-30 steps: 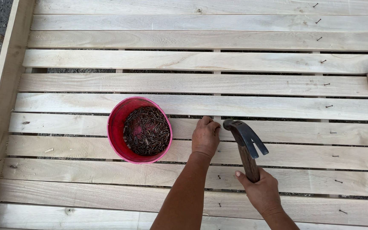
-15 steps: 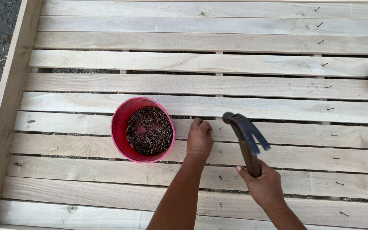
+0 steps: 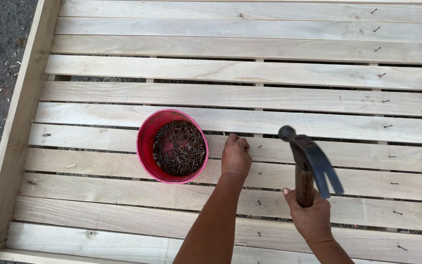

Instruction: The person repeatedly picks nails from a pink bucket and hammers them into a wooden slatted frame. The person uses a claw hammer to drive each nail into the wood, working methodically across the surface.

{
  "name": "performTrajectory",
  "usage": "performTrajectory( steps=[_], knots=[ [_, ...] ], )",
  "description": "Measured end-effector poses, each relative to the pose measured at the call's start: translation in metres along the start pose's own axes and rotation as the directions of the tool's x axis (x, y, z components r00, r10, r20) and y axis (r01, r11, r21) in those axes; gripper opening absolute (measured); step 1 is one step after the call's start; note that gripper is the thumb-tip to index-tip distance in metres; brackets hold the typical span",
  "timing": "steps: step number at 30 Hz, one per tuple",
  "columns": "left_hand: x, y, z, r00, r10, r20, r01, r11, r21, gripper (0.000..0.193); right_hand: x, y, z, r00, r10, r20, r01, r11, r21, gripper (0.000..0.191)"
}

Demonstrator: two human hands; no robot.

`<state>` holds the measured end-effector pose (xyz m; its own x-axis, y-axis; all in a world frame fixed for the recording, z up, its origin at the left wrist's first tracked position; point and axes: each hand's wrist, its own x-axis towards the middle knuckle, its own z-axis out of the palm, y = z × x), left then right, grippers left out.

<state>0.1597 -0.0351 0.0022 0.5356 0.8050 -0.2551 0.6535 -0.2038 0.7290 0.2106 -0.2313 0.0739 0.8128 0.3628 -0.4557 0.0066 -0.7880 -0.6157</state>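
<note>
Wooden-handled claw hammer (image 3: 310, 161), dark steel head

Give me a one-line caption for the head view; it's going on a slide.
Right hand raises a claw hammer while the left hand rests on a wooden slat beside a red bucket of nails.

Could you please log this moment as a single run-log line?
left hand: fingertips pressed on slat beside red bucket of nails | right hand: grips raised claw hammer
</note>
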Motion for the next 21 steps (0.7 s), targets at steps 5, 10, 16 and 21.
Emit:
performTrajectory(
  steps=[5,10,16,21],
  knots=[
    [-0.001,0.004,-0.001,1.000,0.011,0.003,-0.011,1.000,-0.002,0.009,0.010,-0.009,-0.008,0.929,0.334,0.158,-0.291,0.925,-0.245,0.028],
    [-0.002,0.008,-0.009,0.999,-0.030,0.036,0.031,0.999,-0.034,0.009,0.002,-0.008,-0.005,0.987,0.146,0.062,-0.134,0.976,-0.173,0.039],
    [-0.004,0.024,-0.031,0.989,0.080,-0.126,-0.092,0.991,-0.093,0.008,0.013,-0.004,0.001,0.938,0.284,0.199,-0.208,0.920,-0.333,0.034],
    [0.010,-0.007,-0.080,0.851,0.111,-0.514,-0.192,0.975,-0.108,0.016,0.025,0.002,0.000,0.940,0.289,0.180,-0.241,0.938,-0.249,0.040]
  ],
)
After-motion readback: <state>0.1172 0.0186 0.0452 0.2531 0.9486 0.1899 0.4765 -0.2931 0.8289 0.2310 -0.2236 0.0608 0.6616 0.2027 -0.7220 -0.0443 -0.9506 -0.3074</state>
